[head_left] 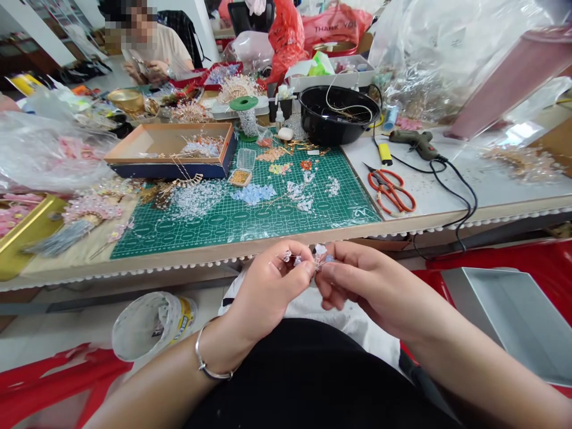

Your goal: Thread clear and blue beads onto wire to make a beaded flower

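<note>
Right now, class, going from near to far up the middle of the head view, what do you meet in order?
Left hand and right hand pinching a small clear beaded flower → green gridded cutting mat → black round plastic bowl → red plastic bag.

A craft workshop: cutting mat (250,217) strewn with beads, glue gun (413,142), scissors (391,190).

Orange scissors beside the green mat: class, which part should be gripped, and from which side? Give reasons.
Grip the handle loops of the scissors, coming from the near table edge. They lie flat, loops towards the person and the pointed blades aimed away, which keeps the hands off the tips. For now the left hand and right hand both pinch a beaded piece.
</note>
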Available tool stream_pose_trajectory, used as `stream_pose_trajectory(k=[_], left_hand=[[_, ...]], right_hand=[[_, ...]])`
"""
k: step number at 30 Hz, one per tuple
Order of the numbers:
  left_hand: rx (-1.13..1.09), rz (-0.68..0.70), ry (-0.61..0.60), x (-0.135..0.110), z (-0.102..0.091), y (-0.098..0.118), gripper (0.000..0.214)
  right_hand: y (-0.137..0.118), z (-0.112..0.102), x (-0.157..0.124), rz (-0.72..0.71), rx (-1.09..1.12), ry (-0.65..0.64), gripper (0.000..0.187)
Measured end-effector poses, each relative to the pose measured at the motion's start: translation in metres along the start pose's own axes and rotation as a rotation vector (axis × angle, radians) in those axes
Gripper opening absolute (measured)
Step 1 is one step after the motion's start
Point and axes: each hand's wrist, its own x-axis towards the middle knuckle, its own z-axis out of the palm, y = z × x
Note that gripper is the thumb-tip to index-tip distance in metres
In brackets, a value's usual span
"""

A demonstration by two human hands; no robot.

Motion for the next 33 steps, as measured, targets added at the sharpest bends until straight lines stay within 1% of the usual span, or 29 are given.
stream_pose_trajectory(k=[3, 6, 8, 12, 16, 18, 20, 23, 25, 29, 33], left_hand=[[0.082, 0.005, 0.025, 0.001, -0.002, 0.0, 0.004], [0.096, -0.006, 0.012, 0.001, -0.002, 0.0, 0.005], [0.108, -0.016, -0.001, 0.001, -0.002, 0.001, 0.005], [0.138, -0.045, -0.028, 0.001, -0.003, 0.004, 0.002], [0.169, -0.041, -0.077, 0.001, -0.002, 0.008, 0.005], [0.222, -0.031, -0.089, 0.0, -0.002, 0.01, 0.007], [0.295, -0.013, -0.084, -0.001, -0.002, 0.011, 0.008], [0.39, 0.045, -0.055, -0.003, -0.002, 0.011, 0.009], [0.406, 0.071, -0.042, -0.003, -0.001, 0.01, 0.009], [0.337, 0.056, -0.064, -0.003, 0.0, 0.012, 0.01], [0.115, -0.011, -0.123, -0.001, 0.002, 0.011, 0.008]], right_hand=[[0.005, 0.004, 0.002, -0.044, -0.139, 0.084, 0.012], [0.008, 0.006, 0.002, -0.101, -0.318, 0.181, 0.012], [0.009, 0.007, 0.001, -0.134, -0.396, 0.228, 0.011], [0.01, 0.008, -0.001, -0.201, -0.452, 0.28, 0.005], [0.013, 0.008, 0.0, -0.272, -0.512, 0.337, 0.009], [0.017, 0.006, 0.002, -0.299, -0.486, 0.329, 0.011], [0.023, 0.003, 0.005, -0.305, -0.379, 0.295, 0.009], [0.029, -0.001, 0.006, -0.251, -0.219, 0.239, 0.005], [0.029, -0.002, 0.004, -0.213, -0.206, 0.241, 0.005], [0.027, 0.0, 0.0, -0.225, -0.217, 0.289, 0.007], [0.029, 0.002, 0.002, -0.275, -0.031, 0.23, 0.006]])
